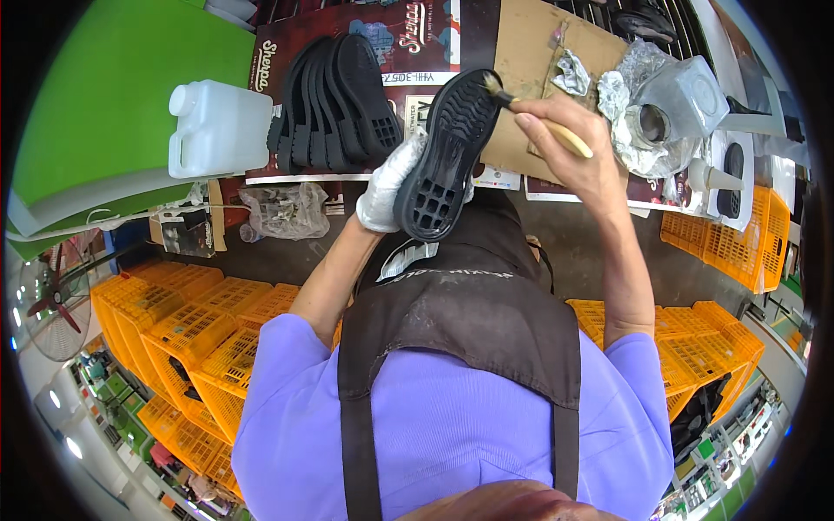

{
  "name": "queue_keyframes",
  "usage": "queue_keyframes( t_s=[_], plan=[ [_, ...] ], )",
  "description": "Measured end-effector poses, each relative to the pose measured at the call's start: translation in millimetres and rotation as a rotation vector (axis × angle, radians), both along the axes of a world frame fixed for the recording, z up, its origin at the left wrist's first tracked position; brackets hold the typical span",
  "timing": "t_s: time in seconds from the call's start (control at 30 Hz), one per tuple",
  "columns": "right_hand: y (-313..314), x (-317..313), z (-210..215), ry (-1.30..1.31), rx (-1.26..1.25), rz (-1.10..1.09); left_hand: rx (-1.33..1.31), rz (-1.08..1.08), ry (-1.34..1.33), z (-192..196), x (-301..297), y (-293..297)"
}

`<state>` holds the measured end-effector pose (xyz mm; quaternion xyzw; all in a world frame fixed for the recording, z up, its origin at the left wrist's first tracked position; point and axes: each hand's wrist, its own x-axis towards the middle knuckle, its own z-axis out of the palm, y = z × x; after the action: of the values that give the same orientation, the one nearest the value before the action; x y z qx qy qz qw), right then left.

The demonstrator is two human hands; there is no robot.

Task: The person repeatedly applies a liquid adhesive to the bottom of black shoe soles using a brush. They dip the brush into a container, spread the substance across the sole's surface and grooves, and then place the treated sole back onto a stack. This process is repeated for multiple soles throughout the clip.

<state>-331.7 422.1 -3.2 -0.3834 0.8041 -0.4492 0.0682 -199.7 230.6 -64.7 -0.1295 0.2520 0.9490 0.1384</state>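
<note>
My left hand (391,185), in a white glove, grips a black shoe sole (453,156) by its edge and holds it tilted, its toe end up and away from me. The sole's face toward me shows zigzag ribs and a grid of square pockets at the heel. In my bare right hand (569,139) is a brush (566,137) with a pale wooden handle. Its bristles touch the sole near the toe. Left of the sole, several more black soles (334,104) lean in a row on the bench.
A white plastic jug (220,128) stands at the left of the bench. Cardboard (532,74) lies behind the brush. To the right, a clear container (682,100) rests on its side among crumpled foil (630,143). Orange crates (217,330) are stacked on both sides below.
</note>
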Motion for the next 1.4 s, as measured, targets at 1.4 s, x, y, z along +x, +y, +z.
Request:
queue_keyframes(
  t_s=[1.4],
  plan=[
    [-9, 24, 13, 0.049, -0.104, 0.753, 0.164, 0.245, -0.122, 4, -9, 1]
  ],
)
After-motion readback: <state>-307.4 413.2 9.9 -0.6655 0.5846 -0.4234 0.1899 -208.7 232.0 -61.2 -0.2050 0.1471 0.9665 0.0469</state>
